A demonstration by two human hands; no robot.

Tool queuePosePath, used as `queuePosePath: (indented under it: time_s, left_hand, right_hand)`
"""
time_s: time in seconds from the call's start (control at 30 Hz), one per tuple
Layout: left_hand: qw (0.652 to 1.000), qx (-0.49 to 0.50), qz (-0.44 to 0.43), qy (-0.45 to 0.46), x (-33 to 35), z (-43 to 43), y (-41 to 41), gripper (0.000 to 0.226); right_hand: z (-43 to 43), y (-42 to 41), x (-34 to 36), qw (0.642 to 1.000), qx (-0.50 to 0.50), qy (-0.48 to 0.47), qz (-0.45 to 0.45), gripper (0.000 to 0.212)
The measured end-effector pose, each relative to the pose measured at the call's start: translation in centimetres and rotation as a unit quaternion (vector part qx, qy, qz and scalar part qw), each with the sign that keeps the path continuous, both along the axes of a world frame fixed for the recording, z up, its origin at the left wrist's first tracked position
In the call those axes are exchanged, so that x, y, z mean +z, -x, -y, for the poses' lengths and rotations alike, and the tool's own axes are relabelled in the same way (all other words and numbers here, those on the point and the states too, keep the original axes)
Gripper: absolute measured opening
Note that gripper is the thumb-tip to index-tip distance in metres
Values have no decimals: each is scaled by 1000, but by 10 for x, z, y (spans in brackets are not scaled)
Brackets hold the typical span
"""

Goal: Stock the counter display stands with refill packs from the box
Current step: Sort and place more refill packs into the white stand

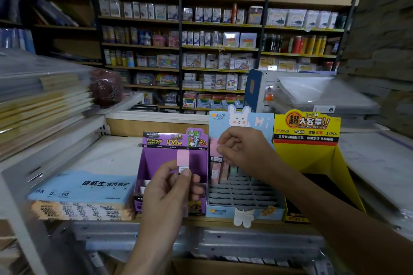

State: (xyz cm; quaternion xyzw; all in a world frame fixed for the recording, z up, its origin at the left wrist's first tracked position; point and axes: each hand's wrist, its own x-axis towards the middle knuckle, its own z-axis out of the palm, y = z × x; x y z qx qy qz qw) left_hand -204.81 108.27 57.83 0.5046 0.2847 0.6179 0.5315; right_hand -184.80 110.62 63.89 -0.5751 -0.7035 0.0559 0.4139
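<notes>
Far to the left of the blue rabbit stand (pixel 263 121), a stack of loose-leaf paper (pixel 85 187) is laid flat. Just beside the stand's left wall a purple stand (pixel 152 156) is set; its contents cannot be made out. In front of it a pink refill pack (pixel 182 158) is pinched upright by its lower end in the left hand (pixel 169 192), probably kept ready as the next one. At the rabbit stand's back-left corner a second pink pack (pixel 214 147) is held in the curled fingers of the right hand (pixel 243 152), seemingly for lowering into a slot. A few packs (pixel 220 172) are stood in the rear row; the front slots appear unfilled. Touching its right side, a yellow stand (pixel 312 156) is seen, its inside too dark to judge.
</notes>
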Motion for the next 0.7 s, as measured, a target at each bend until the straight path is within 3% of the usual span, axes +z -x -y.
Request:
queuePosePath:
  time_s: [0.43,0.5,0.6,0.7]
  left_hand:
    - [1000,-6,-8,5,16,-7,0,21]
    - [999,-14,-33,-20,23,-8,-1,21]
    - [992,-9,-88,-88,33,-12,-3,20]
    - [977,11,-137,-160,41,-19,-8,18]
  right_hand:
    - [0,3,-15,999,-1,-35,34,14]
    - [3,2,-16,999,-1,-30,26,8]
    - [15,-3,-16,998,-27,-42,23,22]
    - [38,-14,-16,996,-60,-73,0,12]
